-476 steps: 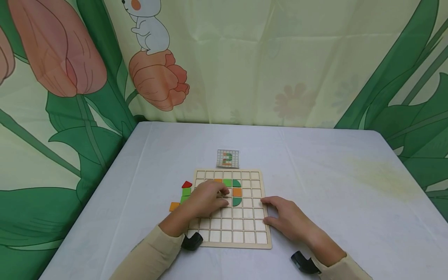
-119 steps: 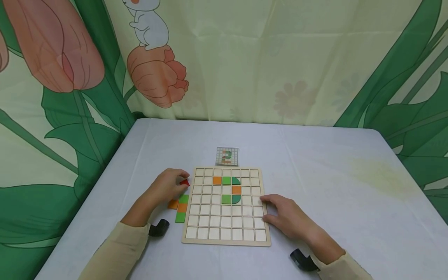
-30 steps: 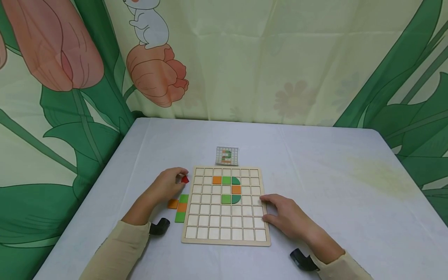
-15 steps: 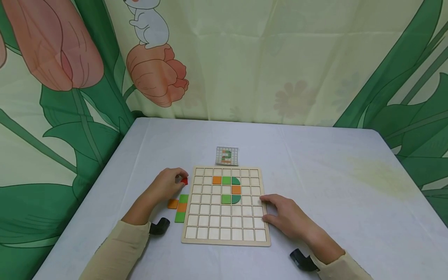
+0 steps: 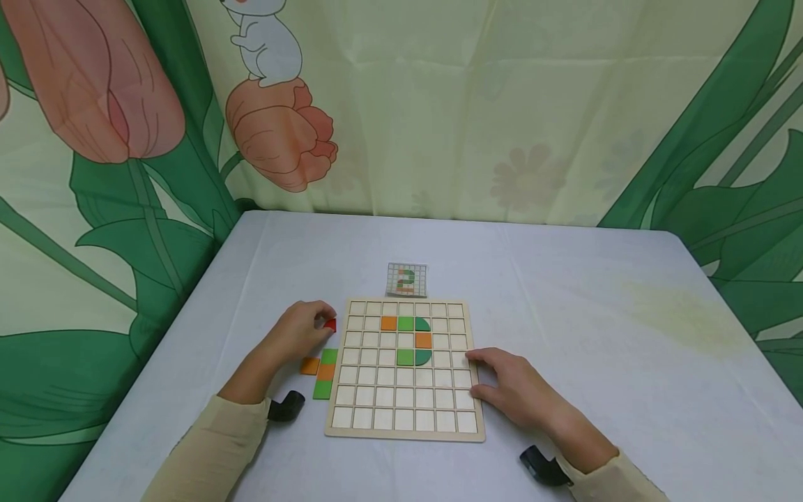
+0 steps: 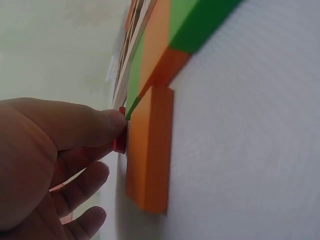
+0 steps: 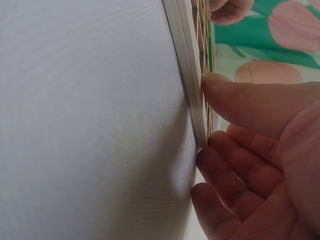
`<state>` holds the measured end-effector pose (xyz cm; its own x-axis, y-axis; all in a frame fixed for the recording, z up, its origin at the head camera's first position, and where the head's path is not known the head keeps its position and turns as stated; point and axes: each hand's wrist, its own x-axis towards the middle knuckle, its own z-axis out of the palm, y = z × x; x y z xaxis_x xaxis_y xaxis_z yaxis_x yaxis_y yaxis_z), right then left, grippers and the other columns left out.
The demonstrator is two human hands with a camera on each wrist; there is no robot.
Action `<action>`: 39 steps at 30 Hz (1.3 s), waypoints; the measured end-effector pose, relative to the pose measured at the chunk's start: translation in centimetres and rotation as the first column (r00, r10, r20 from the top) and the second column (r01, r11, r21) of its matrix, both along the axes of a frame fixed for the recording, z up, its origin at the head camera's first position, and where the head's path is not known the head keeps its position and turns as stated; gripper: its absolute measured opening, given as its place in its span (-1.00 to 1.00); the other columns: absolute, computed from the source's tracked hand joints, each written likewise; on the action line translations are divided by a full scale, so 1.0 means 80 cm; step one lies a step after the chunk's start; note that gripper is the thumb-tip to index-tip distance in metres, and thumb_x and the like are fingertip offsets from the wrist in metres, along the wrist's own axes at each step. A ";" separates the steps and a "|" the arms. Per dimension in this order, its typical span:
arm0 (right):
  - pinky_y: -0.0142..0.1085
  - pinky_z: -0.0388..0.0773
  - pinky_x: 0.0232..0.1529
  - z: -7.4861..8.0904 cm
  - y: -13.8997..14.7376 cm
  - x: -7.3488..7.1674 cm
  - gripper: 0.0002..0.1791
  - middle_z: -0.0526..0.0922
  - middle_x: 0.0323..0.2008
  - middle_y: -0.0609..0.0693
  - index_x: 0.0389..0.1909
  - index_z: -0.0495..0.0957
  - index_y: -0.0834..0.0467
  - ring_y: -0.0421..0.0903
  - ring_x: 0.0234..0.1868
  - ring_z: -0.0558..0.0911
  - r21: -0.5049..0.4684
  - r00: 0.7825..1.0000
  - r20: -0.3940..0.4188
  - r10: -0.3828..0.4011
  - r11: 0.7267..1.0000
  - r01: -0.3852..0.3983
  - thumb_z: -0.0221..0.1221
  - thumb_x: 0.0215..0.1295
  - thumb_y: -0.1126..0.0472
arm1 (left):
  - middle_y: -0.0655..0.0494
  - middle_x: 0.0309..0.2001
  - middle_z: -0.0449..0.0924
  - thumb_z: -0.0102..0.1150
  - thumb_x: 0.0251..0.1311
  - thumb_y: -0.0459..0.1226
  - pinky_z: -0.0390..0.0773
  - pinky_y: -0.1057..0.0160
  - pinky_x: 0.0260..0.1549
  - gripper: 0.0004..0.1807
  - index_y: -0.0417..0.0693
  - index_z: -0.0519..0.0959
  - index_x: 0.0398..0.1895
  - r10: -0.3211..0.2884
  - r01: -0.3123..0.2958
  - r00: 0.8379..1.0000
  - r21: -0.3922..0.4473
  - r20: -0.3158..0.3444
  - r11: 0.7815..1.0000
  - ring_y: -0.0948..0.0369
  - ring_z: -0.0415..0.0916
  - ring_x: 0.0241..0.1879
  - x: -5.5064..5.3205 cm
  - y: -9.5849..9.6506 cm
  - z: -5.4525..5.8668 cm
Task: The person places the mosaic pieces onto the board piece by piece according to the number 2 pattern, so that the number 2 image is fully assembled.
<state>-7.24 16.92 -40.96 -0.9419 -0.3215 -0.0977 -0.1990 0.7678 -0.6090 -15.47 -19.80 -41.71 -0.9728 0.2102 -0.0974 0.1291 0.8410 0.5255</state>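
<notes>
Red piece [image 5: 331,325]: where does the head view put it?

Just left of the gridded board [image 5: 405,397], pinched by the left hand [image 5: 301,328]. The pattern card [image 5: 406,279] lies beyond, probably for easy viewing.

Left wrist view?

Thumb and finger clamp it, a grip suiting something small, near an orange block [image 6: 147,155]. Whether it's lifted, I can't tell.

Right wrist?

The right hand [image 5: 517,392], thumb and fingers apart, touches the board's edge, likely steadying it.
</notes>
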 end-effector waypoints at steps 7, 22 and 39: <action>0.05 0.36 0.27 -0.002 0.001 0.000 -0.46 0.55 0.21 0.08 0.24 0.51 0.22 0.12 0.29 0.47 0.000 1.000 -0.009 0.011 1.000 -0.011 0.35 0.23 0.26 | 0.04 -0.21 0.61 0.33 0.21 -0.36 0.55 0.05 -0.08 -0.79 -0.19 0.65 -0.09 0.003 -0.004 1.000 -0.052 -0.011 0.999 0.05 0.44 -0.13 0.001 0.004 0.004; 0.07 0.36 0.27 0.000 0.001 -0.001 -0.45 0.55 0.21 0.10 0.24 0.51 0.22 0.13 0.29 0.47 -0.007 1.000 0.005 0.012 1.000 -0.012 0.36 0.22 0.26 | 0.02 -0.22 0.55 0.33 0.22 -0.33 0.57 0.09 -0.15 -0.76 -0.19 0.65 -0.06 0.026 -0.025 1.000 -0.079 0.001 0.997 0.08 0.42 -0.18 0.004 0.010 0.009; 0.06 0.35 0.28 0.001 0.001 0.000 -0.46 0.54 0.22 0.09 0.24 0.50 0.22 0.13 0.30 0.46 -0.009 1.000 0.007 0.017 1.000 -0.016 0.35 0.24 0.25 | 0.07 -0.16 0.55 0.37 0.21 -0.29 0.57 0.12 -0.10 -0.80 -0.09 0.67 -0.12 -0.058 0.058 0.998 0.009 0.020 0.998 0.10 0.45 -0.10 0.021 0.041 0.018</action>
<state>-7.26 16.98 -40.89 -0.9357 -0.3379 -0.1011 -0.2074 0.7591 -0.6170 -13.77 -16.50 -40.30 -0.9567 0.2675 -0.1144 0.1673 0.8276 0.5358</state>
